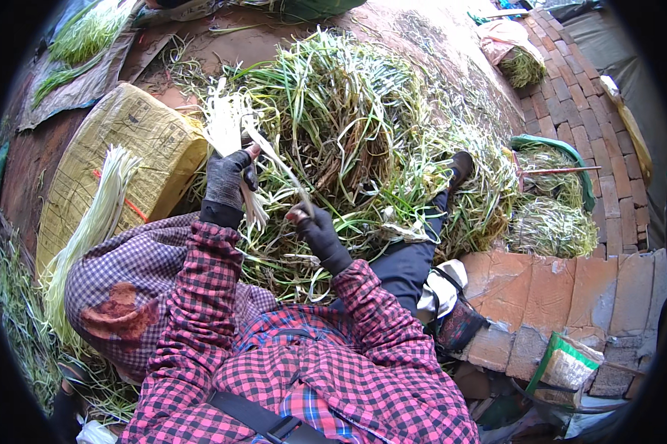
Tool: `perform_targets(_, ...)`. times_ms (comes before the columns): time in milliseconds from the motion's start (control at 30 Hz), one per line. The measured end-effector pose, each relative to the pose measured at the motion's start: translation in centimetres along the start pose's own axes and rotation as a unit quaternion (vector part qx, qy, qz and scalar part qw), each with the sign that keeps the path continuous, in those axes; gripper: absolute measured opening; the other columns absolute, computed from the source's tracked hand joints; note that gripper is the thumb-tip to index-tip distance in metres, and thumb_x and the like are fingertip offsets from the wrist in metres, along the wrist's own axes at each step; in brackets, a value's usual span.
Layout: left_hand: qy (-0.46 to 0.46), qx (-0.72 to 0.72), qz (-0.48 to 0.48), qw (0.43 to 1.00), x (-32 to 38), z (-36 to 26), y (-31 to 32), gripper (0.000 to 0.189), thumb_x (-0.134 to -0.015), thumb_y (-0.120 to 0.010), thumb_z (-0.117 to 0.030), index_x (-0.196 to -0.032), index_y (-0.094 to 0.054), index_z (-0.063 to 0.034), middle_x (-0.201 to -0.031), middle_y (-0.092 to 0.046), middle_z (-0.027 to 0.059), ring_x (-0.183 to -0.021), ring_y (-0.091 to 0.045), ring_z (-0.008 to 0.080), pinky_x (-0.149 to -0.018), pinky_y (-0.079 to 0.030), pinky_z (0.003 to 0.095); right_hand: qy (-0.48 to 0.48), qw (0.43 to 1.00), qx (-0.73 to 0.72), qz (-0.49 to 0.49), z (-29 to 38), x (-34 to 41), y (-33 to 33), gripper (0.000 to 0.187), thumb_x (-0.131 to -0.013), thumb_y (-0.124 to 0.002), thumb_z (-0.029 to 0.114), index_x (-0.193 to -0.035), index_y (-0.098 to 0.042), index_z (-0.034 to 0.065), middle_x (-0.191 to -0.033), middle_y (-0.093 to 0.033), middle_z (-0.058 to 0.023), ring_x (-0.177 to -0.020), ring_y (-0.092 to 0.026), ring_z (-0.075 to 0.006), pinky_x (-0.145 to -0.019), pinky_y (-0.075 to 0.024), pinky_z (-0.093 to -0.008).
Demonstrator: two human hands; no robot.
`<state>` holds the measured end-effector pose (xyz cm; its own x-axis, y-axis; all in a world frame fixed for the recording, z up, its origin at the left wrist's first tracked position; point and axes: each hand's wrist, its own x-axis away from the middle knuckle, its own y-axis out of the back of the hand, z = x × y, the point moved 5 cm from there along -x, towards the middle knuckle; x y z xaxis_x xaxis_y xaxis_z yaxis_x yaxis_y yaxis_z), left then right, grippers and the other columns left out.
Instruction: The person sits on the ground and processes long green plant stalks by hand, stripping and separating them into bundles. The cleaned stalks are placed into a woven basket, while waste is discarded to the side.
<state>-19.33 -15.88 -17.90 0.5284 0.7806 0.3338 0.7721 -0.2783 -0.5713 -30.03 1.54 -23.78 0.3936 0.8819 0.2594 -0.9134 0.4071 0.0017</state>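
Observation:
My left hand (228, 180), in a dark fingerless glove, grips a bunch of pale, blanched chive-like stalks (225, 122). The bunch stands up above the fist, and its cut-looking ends show below. In my right hand (319, 233), also gloved with bare fingertips, one long pale stalk (281, 161) is pinched; it slants up towards the left hand's bunch. Beneath and beyond both hands spreads a large heap of green and withered stalks (344, 111). A longer bunch of pale stalks (97, 205) leans against a yellow wrapped block (128, 133) on the left.
Checked cloth (128, 261) with a brown stain covers my left knee. My right leg (405, 266) reaches into the heap. Bundled greens (555, 227) lie by a brick path (605, 139) at right. A white-and-green packet (572, 366) sits lower right, near paved slabs (555, 288).

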Motion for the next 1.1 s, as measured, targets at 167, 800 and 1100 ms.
perform_targets(167,0.039,-0.022,0.157,0.987,0.7,2.1,-0.8,0.029,-0.079,-0.063,-0.01,-0.105,-0.056,0.0006,-0.088,-0.066,0.0115,-0.059,-0.059,0.012,-0.053,-0.048,0.0231,0.048,0.989,0.134,0.031,5.9,-2.2,-4.5,0.024,-0.087,-0.054,0.018,-0.1,-0.059,-0.0012,-0.079,-0.063,-0.0103,-0.073,-0.057,-0.0166,-0.07,-0.0455,-0.0321)
perform_targets(800,0.06,0.055,0.077,0.994,0.3,1.6,0.7,0.026,-0.081,-0.06,-0.013,-0.104,-0.053,-0.0022,-0.062,-0.052,0.0016,-0.043,-0.043,0.0086,-0.04,-0.036,0.0225,0.036,0.997,0.069,0.022,7.8,0.5,-0.9,0.009,-0.076,-0.061,-0.001,-0.082,-0.055,0.0006,-0.074,-0.055,-0.0022,-0.065,-0.049,-0.0088,-0.059,-0.0426,-0.0245)
perform_targets(1100,0.074,-0.096,0.091,0.988,0.7,4.5,-0.7,0.025,-0.067,-0.071,-0.005,-0.09,-0.061,-0.003,-0.073,-0.058,0.0003,-0.055,-0.051,0.0083,-0.047,-0.04,0.0217,0.074,0.938,0.332,0.061,5.2,2.4,-1.1,0.025,-0.066,-0.06,0.014,-0.085,-0.05,0.0008,-0.074,-0.053,-0.0173,-0.072,-0.055,-0.0367,-0.063,-0.0438,-0.0403)
